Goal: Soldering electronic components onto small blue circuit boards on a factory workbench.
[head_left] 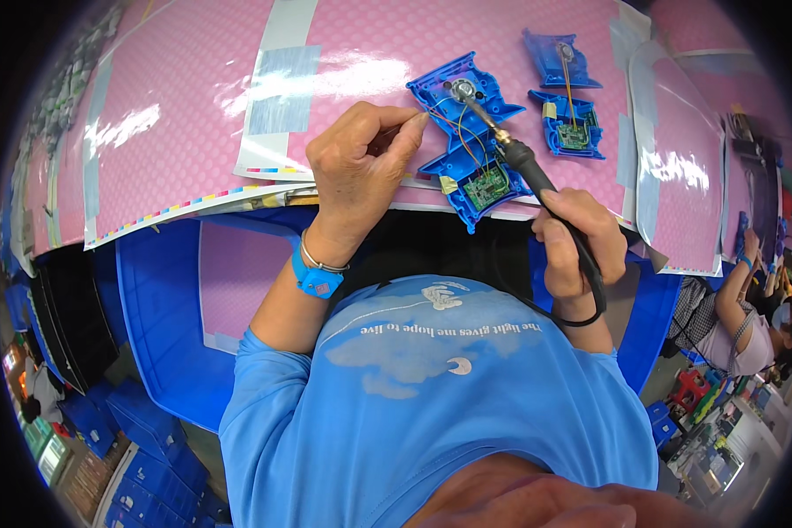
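My right hand (581, 242) is wrapped round the black handle of a soldering iron (524, 158). The iron's tip touches or sits just over a small round metal speaker-like part (463, 89) in the upper half of an opened blue plastic housing (488, 110). My left hand (361, 158) pinches a thin wire at the housing's left edge, close to that part. Loose thin wires (463, 132) run down to a green circuit board (487, 187) in the lower half, which has a piece of yellow tape (449, 185). A blue wrist strap (319, 280) is on my left wrist.
A second opened blue housing (561, 62) with a circuit board (574, 135) lies to the right on the pink sheet-covered table (185, 106). Below the table edge stands a large blue bin (163, 352). Another person (739, 317) works at the far right.
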Available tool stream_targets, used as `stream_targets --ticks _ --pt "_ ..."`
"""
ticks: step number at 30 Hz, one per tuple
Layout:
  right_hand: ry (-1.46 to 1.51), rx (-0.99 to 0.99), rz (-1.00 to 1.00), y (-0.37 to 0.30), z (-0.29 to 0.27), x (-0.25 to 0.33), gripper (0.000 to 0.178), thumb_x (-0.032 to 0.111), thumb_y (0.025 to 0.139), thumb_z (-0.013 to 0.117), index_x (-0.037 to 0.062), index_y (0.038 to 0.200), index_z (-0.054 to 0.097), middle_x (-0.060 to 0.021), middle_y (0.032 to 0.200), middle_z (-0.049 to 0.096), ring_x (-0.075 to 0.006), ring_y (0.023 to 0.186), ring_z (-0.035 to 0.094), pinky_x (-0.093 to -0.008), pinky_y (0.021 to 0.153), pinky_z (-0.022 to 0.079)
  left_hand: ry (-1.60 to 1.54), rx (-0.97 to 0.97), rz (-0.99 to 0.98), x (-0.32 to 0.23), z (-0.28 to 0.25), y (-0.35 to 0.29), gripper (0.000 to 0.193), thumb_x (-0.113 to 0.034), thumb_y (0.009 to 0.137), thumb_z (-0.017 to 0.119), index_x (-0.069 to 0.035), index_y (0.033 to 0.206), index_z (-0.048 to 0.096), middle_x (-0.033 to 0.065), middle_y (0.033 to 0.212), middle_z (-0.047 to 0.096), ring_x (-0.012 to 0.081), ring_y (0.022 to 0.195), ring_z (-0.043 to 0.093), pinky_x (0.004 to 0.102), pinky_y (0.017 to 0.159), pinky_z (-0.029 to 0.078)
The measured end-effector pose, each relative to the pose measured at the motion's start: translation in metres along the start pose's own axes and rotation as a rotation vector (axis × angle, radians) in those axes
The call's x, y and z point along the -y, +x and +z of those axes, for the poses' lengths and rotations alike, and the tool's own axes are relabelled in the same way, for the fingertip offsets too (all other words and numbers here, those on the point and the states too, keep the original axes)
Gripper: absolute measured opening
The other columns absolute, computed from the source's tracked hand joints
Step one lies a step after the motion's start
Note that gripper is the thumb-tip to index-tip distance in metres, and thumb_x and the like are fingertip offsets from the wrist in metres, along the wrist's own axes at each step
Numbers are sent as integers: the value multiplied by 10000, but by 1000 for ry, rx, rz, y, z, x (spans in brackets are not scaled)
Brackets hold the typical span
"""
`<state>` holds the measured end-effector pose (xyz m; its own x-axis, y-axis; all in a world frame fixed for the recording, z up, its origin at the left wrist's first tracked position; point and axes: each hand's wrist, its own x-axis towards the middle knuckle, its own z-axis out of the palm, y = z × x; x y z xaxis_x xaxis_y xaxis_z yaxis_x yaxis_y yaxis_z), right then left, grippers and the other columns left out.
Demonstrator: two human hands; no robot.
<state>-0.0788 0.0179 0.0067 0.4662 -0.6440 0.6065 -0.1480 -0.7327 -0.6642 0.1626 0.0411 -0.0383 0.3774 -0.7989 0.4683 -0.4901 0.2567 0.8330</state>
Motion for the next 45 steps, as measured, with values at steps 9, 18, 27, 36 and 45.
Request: stream_targets --ticks 9,18,27,36,45 --pt "164 -83 154 -4 0 6 278 89 934 605 -81 1154 596 -147 784 614 -153 649 552 -273 569 438 91 -21 65 0 -10 1 58 -50 860 808 -26 881 761 20 768 723 62 647 645 192 583 506" --pt "87 4 218 6 7 -6 243 55 935 600 -83 1134 624 -115 774 629 -116 630 551 -244 573 439 111 -11 57 2 -8 1 62 -54 855 813 -31 867 756 24 759 724 60 630 648 191 575 508" --pt "85 16 252 11 8 -5 244 62 934 598 -75 1133 634 -107 788 641 -105 637 560 -238 586 454 101 -20 79 4 -6 2 69 -13 840 788 -24 845 721 36 730 677 96 616 641 224 536 495" --pt "83 26 245 11 8 -5 250 63 931 598 -77 1134 635 -105 775 642 -105 637 561 -236 585 451 99 -10 81 6 -3 3 59 -29 847 785 -27 846 726 39 735 683 100 621 649 229 542 499" --pt "85 33 235 11 9 -6 243 58 933 600 -75 1132 643 -100 773 647 -103 627 558 -234 579 449 52 -31 -26 2 -5 8 86 -32 824 799 -52 896 757 13 698 652 61 568 570 212 505 429"
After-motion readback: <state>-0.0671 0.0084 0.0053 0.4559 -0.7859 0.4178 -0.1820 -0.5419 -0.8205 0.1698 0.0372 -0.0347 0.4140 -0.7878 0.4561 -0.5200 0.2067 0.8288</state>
